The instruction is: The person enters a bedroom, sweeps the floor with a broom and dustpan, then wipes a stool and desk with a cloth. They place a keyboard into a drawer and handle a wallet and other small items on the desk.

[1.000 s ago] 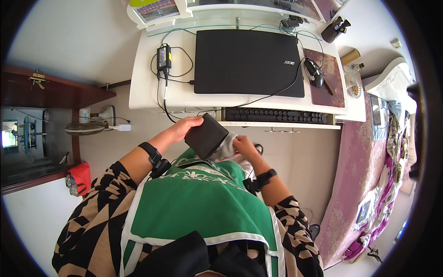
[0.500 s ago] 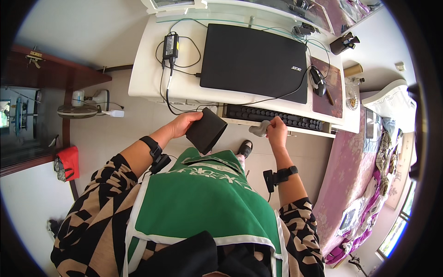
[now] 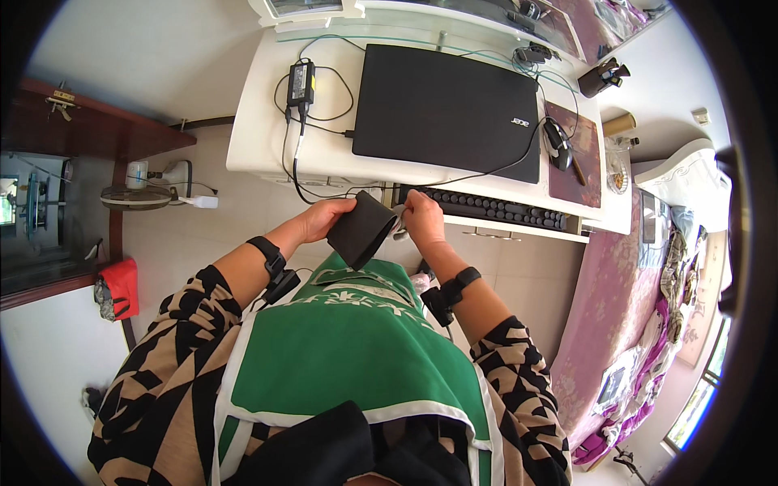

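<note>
My left hand (image 3: 328,219) grips the upper left edge of a black, flat, folded case (image 3: 362,232), which looks like a wallet and hangs tilted over the front of my green apron (image 3: 356,348). At the case's right edge, my right hand (image 3: 424,220) is closed on a small, soft-looking grey cloth (image 3: 399,225). The cloth lies against or just beside the case; whether they touch I cannot tell. Most of the cloth is hidden behind my fingers.
Beyond my hands stands a white desk (image 3: 251,121) with a closed black laptop (image 3: 446,109), a power adapter (image 3: 301,85) with cables, and a mouse (image 3: 557,144). A black keyboard (image 3: 502,207) rests on a pulled-out tray. A fan (image 3: 136,197) stands at left, a bed (image 3: 592,300) at right.
My right hand has moved left with the grey cloth, from well apart to the right edge of the black case. My left hand and the case have hardly moved.
</note>
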